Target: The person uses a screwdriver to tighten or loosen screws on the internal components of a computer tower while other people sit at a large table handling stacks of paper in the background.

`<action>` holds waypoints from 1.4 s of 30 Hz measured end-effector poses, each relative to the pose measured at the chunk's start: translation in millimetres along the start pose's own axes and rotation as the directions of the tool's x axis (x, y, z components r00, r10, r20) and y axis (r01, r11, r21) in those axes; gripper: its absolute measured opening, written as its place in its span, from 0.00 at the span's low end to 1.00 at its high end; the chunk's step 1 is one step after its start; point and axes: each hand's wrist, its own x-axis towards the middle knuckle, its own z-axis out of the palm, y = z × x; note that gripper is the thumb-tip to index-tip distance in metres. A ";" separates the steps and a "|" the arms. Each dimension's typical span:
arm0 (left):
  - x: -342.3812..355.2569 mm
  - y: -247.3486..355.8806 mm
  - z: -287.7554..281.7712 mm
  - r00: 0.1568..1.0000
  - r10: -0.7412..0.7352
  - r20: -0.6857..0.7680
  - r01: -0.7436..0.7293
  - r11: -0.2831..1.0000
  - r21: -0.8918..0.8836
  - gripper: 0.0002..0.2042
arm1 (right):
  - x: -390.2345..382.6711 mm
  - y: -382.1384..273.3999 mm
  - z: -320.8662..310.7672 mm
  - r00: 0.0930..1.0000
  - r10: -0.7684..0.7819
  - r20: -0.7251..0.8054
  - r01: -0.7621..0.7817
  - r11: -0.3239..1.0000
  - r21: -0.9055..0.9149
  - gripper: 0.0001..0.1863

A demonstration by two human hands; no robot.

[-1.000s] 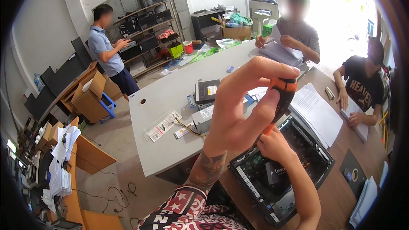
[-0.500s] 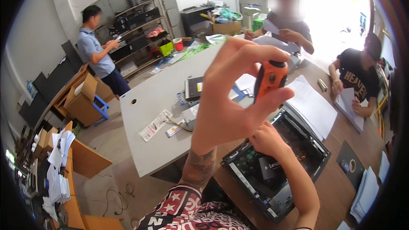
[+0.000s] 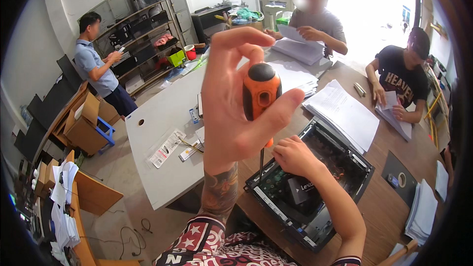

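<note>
Two bare hands work over an open computer case (image 3: 281,215) on a brown tabletop (image 3: 362,216), a screwdriver's orange-and-black handle (image 3: 261,93) standing in the curve of the left hand (image 3: 227,113). Its thumb and index finger are spread apart around the handle; whether the fingers behind it clasp it cannot be told. The shaft runs down to the case's left corner area, its tip too small to make out. Turning well would likely mean keeping the shaft upright, pressing steadily along it and closing the thumb before each twist. The left forearm rises steeply, palm turned inward, fingers curling overhead. The right hand (image 3: 295,156) hangs over the case just beside the shaft, fingers curled, their contents hidden, its forearm slanting in from the lower right.
</note>
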 end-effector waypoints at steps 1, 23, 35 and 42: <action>0.8 -0.8 1.1 1.000 -0.001 -0.002 0.001 1.000 0.004 0.25 | -0.2 0.5 -0.4 1.000 -0.005 -0.005 0.005 1.000 0.002 0.09; -14.5 -23.0 -22.1 0.920 -0.319 0.226 0.389 0.809 -0.441 0.17 | 0.3 2.1 5.1 0.997 -0.005 0.074 0.006 1.000 -0.015 0.10; -13.3 -11.3 11.2 0.982 -0.191 0.011 0.188 0.954 -0.235 0.21 | 1.0 4.9 5.2 1.000 -0.002 -0.004 0.002 1.000 0.010 0.08; -17.3 -8.9 19.5 0.960 -0.272 -0.064 0.236 0.911 -0.337 0.22 | -2.4 6.3 5.7 0.998 -0.022 -0.057 0.023 1.000 0.020 0.08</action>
